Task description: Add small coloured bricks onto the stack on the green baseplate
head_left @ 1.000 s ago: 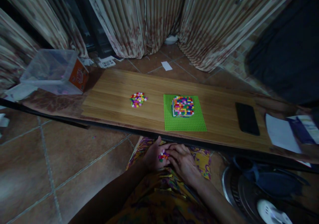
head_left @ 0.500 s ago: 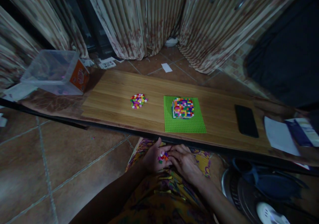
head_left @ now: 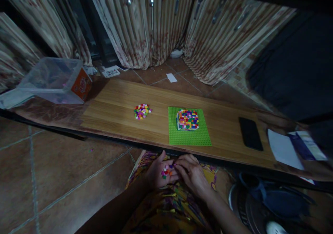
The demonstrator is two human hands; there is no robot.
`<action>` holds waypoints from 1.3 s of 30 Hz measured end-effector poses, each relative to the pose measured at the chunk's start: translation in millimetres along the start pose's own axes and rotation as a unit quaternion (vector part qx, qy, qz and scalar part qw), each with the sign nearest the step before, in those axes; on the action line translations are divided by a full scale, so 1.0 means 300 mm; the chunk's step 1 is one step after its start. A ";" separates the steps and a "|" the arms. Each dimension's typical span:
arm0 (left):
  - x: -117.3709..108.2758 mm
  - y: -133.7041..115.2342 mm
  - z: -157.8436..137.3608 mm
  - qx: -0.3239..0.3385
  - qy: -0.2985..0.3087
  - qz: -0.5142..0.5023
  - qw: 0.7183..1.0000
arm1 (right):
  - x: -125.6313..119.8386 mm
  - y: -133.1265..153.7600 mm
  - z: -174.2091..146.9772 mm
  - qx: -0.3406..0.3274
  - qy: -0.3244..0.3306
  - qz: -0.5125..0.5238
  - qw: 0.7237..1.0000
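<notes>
My left hand (head_left: 157,173) lies palm up just below the table's front edge, cupping several small colourful toy bricks (head_left: 165,171). Over its fingers my right hand (head_left: 192,173) is bent in a pinch, with a tiny purple-pink brick at its fingertips, partly hidden. On the table beyond, a block built of many-coloured bricks (head_left: 187,119) stands on a green studded baseplate (head_left: 189,138). Left of the baseplate lies a loose pile of mixed bricks (head_left: 142,111).
A clear plastic tub (head_left: 52,85) with an orange label stands at the table's left end. A black phone-like slab (head_left: 251,133) and a white paper (head_left: 284,149) lie on the right. Striped curtains (head_left: 145,29) hang behind the wooden tabletop (head_left: 117,119).
The view has shifted, so the table and hands sit slightly lower and further left. My right fingertips have drawn slightly away from the bricks in my left palm, with a tiny brick showing there.
</notes>
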State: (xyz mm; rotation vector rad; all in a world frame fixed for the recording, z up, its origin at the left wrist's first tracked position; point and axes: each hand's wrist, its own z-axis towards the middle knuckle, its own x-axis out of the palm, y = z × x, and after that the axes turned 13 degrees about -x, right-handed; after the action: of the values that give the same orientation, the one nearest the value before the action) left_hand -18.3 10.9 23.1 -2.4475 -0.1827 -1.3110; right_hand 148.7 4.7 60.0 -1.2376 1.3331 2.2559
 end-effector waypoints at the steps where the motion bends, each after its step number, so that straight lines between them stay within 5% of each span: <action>1: -0.003 0.001 0.008 -0.012 0.008 -0.018 1.000 | -0.018 -0.004 0.012 0.005 -0.019 0.004 1.000; 11: -0.033 -0.006 0.027 -0.068 0.005 -0.118 0.991 | -0.177 -0.133 0.238 0.035 -0.274 -0.066 0.959; 17: -0.022 -0.006 0.020 -0.063 -0.004 -0.126 0.990 | -0.163 -0.193 0.324 0.024 -0.260 -0.098 0.960; 32: -0.025 -0.004 0.023 -0.064 0.006 -0.134 0.989 | -0.176 -0.203 0.330 0.010 -0.217 -0.143 0.965; 39: -0.022 -0.002 0.022 -0.057 0.011 -0.142 0.988 | -0.162 -0.209 0.348 0.036 -0.279 -0.099 0.954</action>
State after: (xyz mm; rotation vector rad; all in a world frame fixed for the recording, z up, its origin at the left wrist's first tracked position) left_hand -17.2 14.2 14.4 -2.5729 -0.4792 -1.5011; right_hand 157.7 133.4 82.9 -0.5987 1.0125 2.1589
